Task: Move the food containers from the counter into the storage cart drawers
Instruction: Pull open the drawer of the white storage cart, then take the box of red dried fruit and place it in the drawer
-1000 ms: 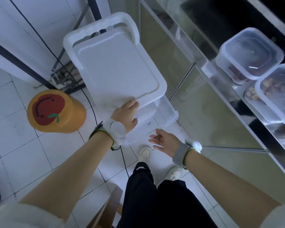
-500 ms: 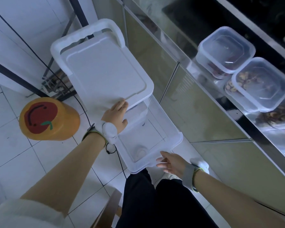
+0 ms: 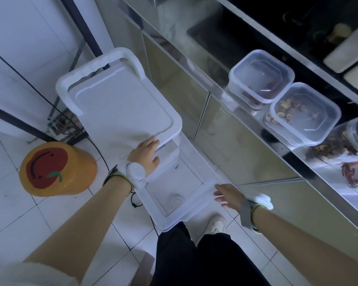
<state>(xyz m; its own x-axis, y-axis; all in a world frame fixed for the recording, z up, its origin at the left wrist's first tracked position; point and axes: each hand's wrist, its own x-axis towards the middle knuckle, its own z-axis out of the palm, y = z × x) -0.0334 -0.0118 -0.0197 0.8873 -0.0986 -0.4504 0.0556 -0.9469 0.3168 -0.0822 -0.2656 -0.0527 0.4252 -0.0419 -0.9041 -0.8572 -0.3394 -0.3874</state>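
An orange stool (image 3: 57, 169) with a red fruit face stands on the floor tiles, left of the white storage cart (image 3: 120, 104). The left hand (image 3: 146, 153) rests on the front edge of the cart's flat top, fingers laid fairly straight and holding nothing. Below it a clear drawer (image 3: 151, 203) stands pulled out. The right hand (image 3: 228, 196) is open with fingers spread beside the drawer's front right corner (contact cannot be told). On the steel worktop (image 3: 318, 170) to the right sit two clear, lidded, square food containers, touching. The farther container (image 3: 260, 76) holds dark reddish pieces, the nearer container (image 3: 303, 113) tan dried slices.
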